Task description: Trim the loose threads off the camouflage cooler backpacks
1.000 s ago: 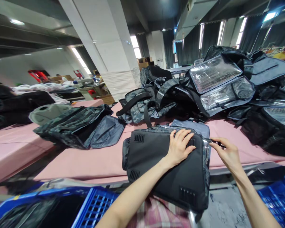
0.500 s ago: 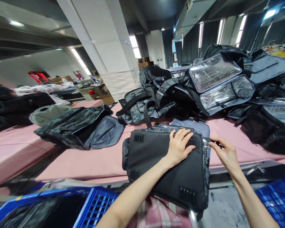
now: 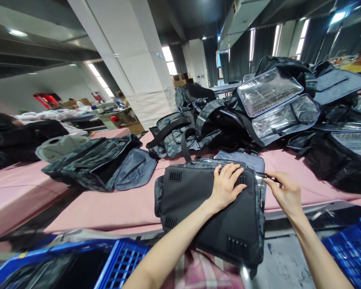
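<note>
A camouflage bag (image 3: pixel 198 200) with a black base and ribbed rubber feet leans at the table's front edge, its base turned towards me. My left hand (image 3: pixel 227 186) lies open on that base near the upper right corner, fingers spread. Just beyond the corner, my right hand (image 3: pixel 284 190) is closed on a slim black tool (image 3: pixel 270 177); its exact kind is partly hidden by the fingers. The tool's tip points left, at the bag's side edge, where silver lining (image 3: pixel 260 188) shows. A grey flap (image 3: pixel 243 159) lies behind the bag.
On the pink table (image 3: pixel 108 212) a camouflage bag (image 3: pixel 93 162) stands open at left. A heap of bags with silver-lined lids (image 3: pixel 270 92) fills the back right. Blue crates (image 3: pixel 123 257) stand below the front edge on both sides. A person in yellow (image 3: pixel 357 68) is far right.
The view has shifted slightly. The tool in my right hand now lies a little more level against the bag's edge. My left hand and the bag have stayed in place.
</note>
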Motion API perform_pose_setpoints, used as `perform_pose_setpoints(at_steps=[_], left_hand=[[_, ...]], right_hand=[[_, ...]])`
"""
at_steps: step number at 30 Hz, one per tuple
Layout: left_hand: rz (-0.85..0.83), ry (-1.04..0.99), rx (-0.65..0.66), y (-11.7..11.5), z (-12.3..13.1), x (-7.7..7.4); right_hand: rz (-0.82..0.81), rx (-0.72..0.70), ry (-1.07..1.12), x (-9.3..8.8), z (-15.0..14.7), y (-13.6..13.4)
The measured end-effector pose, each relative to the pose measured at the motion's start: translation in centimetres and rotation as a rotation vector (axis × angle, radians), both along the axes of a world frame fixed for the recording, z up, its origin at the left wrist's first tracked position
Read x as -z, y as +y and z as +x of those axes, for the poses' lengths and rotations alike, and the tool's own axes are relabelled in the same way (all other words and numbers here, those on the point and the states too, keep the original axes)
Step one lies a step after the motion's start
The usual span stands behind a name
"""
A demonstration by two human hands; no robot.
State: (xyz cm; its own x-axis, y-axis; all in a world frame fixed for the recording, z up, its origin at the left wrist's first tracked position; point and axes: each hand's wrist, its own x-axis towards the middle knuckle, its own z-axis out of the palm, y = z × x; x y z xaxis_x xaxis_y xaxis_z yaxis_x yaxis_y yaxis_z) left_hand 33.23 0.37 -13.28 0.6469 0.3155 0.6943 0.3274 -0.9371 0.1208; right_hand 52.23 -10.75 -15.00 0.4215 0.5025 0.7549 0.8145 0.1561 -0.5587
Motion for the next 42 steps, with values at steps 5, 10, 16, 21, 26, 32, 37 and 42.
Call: perform_pose_setpoints(at_steps=[5, 10, 16, 21, 26, 32, 37, 42], left_hand=[[0.008, -0.01, 0.013, 0.0, 0.0, 0.2], [0.014, -0.006, 0.008, -0.1, 0.0, 0.2], [-0.005, 0.02, 0.003, -0.1, 0.0, 0.2], [-0.022, 0.042, -0.011, -0.1, 0.0, 0.1], [-0.018, 0.066, -0.014, 0.0, 0.0, -0.2], [0.117, 0.003, -0.065, -2.6, 0.7, -1.1], [0.08, 0.111, -0.074, -4.6, 2.3, -2.7], [-0.009, 0.215, -0.086, -5.1, 3.4, -4.0]], right_hand=[[-0.014, -0.052, -0.333, -2.3, 1.2, 0.2], [-0.137, -0.202, -0.244, -2.8, 2.9, 0.4], [-0.124, -0.167, -0.014, -1.7, 2.6, 0.5], [-0.168, -0.229, 0.285, -1.5, 1.8, 0.3], [-0.128, -0.24, 0.521, 0.1, 0.4, 0.6], [-0.149, -0.276, 0.634, 0.5, -2.2, 1.8], [-0.153, -0.24, 0.662, -0.4, -2.9, 0.3], [-0.158, -0.184, 0.653, -0.2, -2.8, -1.2]])
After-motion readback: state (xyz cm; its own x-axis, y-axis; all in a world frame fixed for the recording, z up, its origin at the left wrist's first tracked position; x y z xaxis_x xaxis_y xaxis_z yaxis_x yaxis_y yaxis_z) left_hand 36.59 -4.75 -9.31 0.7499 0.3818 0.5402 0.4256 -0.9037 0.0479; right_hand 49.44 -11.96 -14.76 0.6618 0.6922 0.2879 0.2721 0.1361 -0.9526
